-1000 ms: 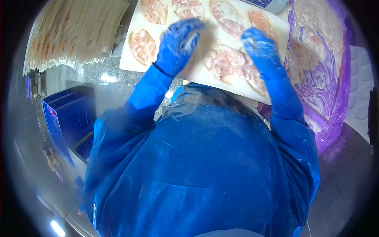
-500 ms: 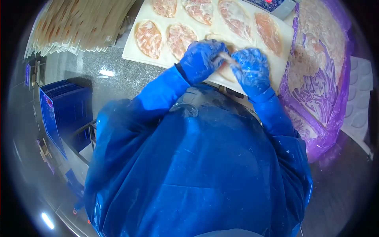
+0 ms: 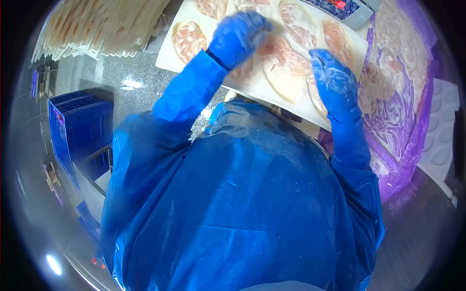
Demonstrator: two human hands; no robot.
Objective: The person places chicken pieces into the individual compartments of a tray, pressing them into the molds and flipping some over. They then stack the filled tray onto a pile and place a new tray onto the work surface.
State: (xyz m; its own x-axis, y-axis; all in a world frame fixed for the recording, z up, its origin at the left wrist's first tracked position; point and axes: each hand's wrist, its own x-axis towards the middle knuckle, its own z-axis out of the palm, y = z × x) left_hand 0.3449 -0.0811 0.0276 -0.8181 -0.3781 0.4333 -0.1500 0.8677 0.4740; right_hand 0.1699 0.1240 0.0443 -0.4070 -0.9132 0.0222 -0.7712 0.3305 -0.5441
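Observation:
A white moulded tray (image 3: 167,54) with leaf-shaped hollows holds several pale pink raw meat fillets. Between my hands, one fillet (image 3: 284,57) lies over the upper part of a hollow, whose lower part is bare. My left hand (image 3: 240,38), in a blue glove, hovers over the tray left of that fillet; motion smears its fingers. On the fillet's right side is my right hand (image 3: 335,80), its glove smeared white. Its fingers are stretched out beside the fillet and it holds nothing visible. Part of another hollow is hidden under it.
To the right, a purple plastic liner (image 3: 421,111) holds a mass of raw meat (image 3: 376,36). Stacked white trays (image 3: 97,29) stand at upper left, above a blue crate (image 3: 80,131). A grey device (image 3: 357,14) borders the tray's top right. Another moulded tray (image 3: 442,126) lies far right.
My hands were together at the tray's front with a strip of meat between them. They have parted, left hand up and left, right hand rightward. A fillet now shows between them.

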